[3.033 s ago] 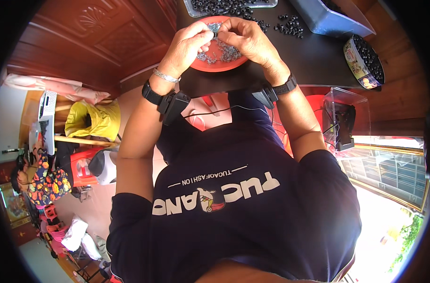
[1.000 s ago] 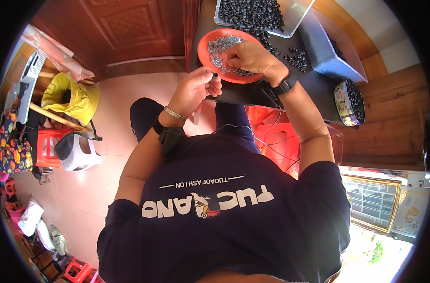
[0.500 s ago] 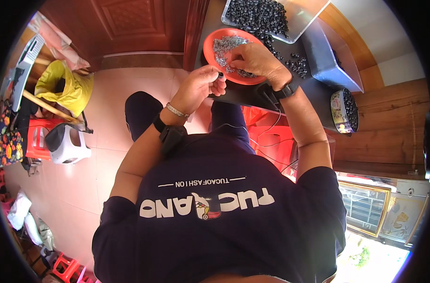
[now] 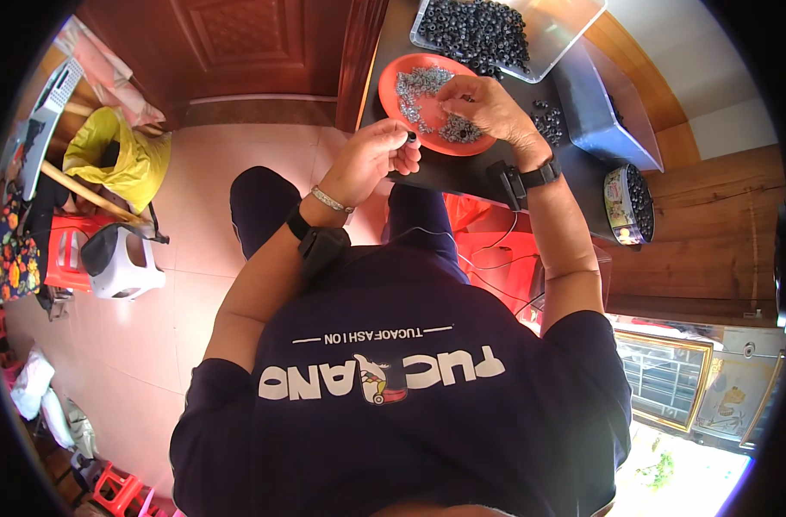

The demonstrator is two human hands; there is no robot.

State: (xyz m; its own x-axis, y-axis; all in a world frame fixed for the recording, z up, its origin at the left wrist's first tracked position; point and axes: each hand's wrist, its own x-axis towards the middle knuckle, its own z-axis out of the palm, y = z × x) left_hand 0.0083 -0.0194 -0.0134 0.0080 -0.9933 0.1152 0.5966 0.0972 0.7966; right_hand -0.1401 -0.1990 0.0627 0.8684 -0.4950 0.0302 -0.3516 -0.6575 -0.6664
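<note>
Filling the middle of the view, a person in a dark shirt [image 4: 393, 448] faces a dark bench [image 4: 580, 185] at one o'clock. On it, a clear tray [image 4: 555, 34] with lots of black pieces [image 4: 479, 34] is at one o'clock, and a blue box [image 4: 593, 108] is at two. A round red plate [image 4: 389, 96] sits just past twelve, and a round tub [image 4: 618, 207] is between two and three.

Now let the plate be the clock. The right hand [image 4: 498, 112] comes in from three o'clock, with its fingers [image 4: 458, 84] over the plate. The fingertips look close, but I cannot tell if they touch or have something between them. The left hand [image 4: 376, 155] is near eight o'clock, with its fingers pinched on one small black piece [image 4: 411, 137]. Tiny silver bits [image 4: 423, 82] lie in the plate.

The step in hand looks like picking out a silver bit. I think the next move calls for a light pinch on just one bit, and a steady left hand.
</note>
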